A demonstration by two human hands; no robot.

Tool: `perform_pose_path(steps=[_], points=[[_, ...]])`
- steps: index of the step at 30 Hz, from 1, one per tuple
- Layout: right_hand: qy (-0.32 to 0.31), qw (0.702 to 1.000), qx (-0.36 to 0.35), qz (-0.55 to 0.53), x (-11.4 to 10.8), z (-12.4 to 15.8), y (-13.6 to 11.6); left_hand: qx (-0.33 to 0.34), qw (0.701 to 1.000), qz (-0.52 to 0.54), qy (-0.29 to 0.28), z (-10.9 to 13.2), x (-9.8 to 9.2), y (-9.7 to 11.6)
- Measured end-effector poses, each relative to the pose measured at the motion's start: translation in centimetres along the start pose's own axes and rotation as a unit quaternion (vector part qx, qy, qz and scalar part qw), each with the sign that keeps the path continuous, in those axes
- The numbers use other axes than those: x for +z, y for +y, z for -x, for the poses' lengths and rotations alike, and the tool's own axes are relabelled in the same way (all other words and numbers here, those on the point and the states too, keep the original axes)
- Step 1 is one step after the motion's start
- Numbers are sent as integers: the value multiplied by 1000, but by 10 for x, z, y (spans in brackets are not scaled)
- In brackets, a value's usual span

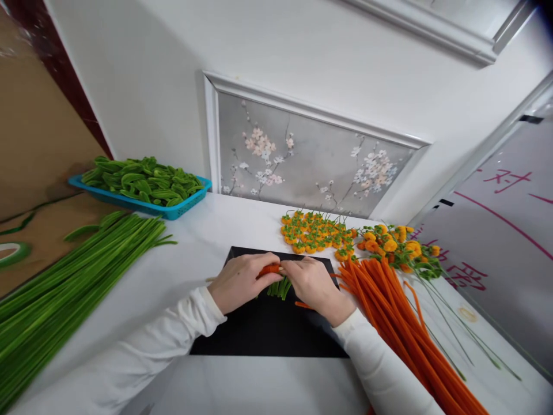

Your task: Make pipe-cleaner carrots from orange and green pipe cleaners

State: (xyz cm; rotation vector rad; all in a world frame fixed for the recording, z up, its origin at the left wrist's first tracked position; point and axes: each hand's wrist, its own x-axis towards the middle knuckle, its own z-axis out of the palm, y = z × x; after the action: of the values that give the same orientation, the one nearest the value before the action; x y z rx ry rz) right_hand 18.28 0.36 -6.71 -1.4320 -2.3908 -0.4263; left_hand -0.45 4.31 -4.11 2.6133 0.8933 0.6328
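Over the black mat (268, 328), my left hand (244, 281) is closed around a thin pale stick (210, 279) whose end sticks out on the left. An orange pipe cleaner (270, 269) is wound in a tight coil on that stick, between my two hands. My right hand (313, 282) pinches at the right end of the coil, its fingertips nearly meeting the left ones. Loose orange pipe cleaner ends show beside the right hand. Below the fingers, several short green pipe cleaner pieces (280, 288) lie on the mat, partly hidden by the hands.
Long green pipe cleaners (82, 294) lie at left, before a blue basket (173, 212) of green leaf shapes. Small orange flower heads (313, 230) stand at the back, with stemmed orange flowers (389, 245) beside them. Long orange pipe cleaners (401, 323) lie at right. Green tape (15, 253) is far left.
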Motion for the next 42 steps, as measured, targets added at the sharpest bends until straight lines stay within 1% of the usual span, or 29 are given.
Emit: perform_pose_path(steps=[6,9,12,17,19,22,25,29,32,35,37,39,42], points=[[-10,1000,-16,8,-1,-1,0,18,999,24,-12,-1,4,-7],[-11,1000,-20,5,-4,-1,2,13,1000,23,-13,-1,4,-10],[-10,1000,-8,-5,-5,0,8,-4,1000,13,-10,-1,1,-11],[-24,999,34,-15,-7,5,22,-36,999,21,-17,0,-6,-17],[-20,998,42,-31,-9,6,22,-40,999,31,-15,0,-6,-19],[-16,997,34,-73,-12,4,17,-35,998,58,-8,-1,-4,-21],[-34,996,37,-79,-12,-1,15,-30,995,92,-14,-2,-1,-22],[-38,995,70,-63,-16,1,28,-51,992,112,-21,-3,0,-26],[-24,992,103,-65,-26,10,45,-63,991,115,-17,-2,-2,-29],[-1,988,125,-91,-36,19,63,-67,990,122,-10,-1,-3,-34],[6,985,151,-83,-41,23,72,-75,988,138,-7,0,-3,-37],[-4,980,191,-58,-40,25,76,-84,984,160,-10,1,-2,-41],[-34,972,230,-32,-31,23,71,-87,977,192,-20,0,-1,-45]])
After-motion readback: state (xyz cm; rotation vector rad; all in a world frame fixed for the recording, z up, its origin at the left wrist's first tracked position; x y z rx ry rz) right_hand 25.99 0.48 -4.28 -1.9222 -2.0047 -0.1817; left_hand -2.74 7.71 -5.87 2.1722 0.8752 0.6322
